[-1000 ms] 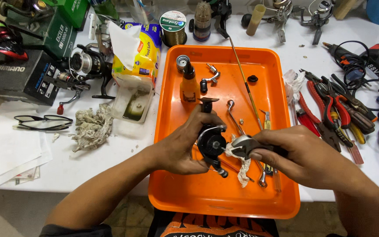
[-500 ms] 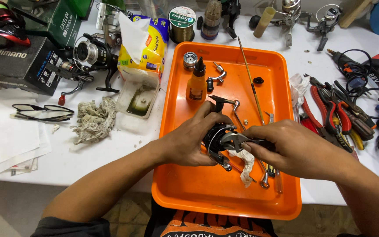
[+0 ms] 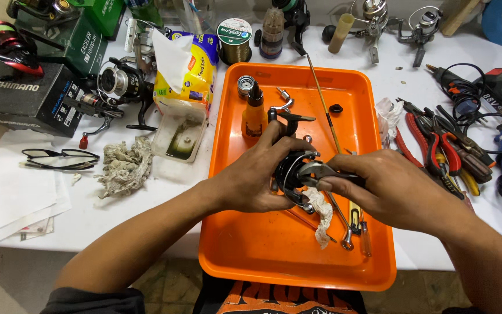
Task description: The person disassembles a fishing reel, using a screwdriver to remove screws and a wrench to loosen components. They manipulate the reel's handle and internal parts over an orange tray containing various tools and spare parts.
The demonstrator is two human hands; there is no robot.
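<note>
Landmark: the orange tray (image 3: 228,256) on the white table (image 3: 88,221); every place below was taken from it.
Reel body: a black spinning reel body (image 3: 290,170) was held just above the tray's middle, its foot pointing toward the far rim.
Left hand: the left hand (image 3: 250,180) was wrapped around the near left side of the reel body, fingers curled tight on it, thumb stretched up toward the foot.
Right hand: the right hand (image 3: 393,189) came in from the tray's right side, fingers narrow and pinched on a dark metal tool (image 3: 326,173) whose head met the reel body's right face. Whether it was a spanner or pliers could not be told.
Under the hands: a soiled white rag (image 3: 322,212) hung from beneath the reel toward the tray floor, beside small screwdrivers (image 3: 360,227).
Far end of tray: an orange oil bottle (image 3: 254,113) stood upright near the far left corner, a thin brass rod (image 3: 323,102) lay slantwise past it.
Left of tray: a clear tub of grease (image 3: 178,138) and a crumpled rag (image 3: 124,166).
Right of tray: red-handled pliers (image 3: 437,148) among other hand tools.
Doing it well: judged from the grip, the left hand should brace the body dead still while the tool stays square on the fitting, turned gently, and kept over the tray so that any loose part drops inside.
</note>
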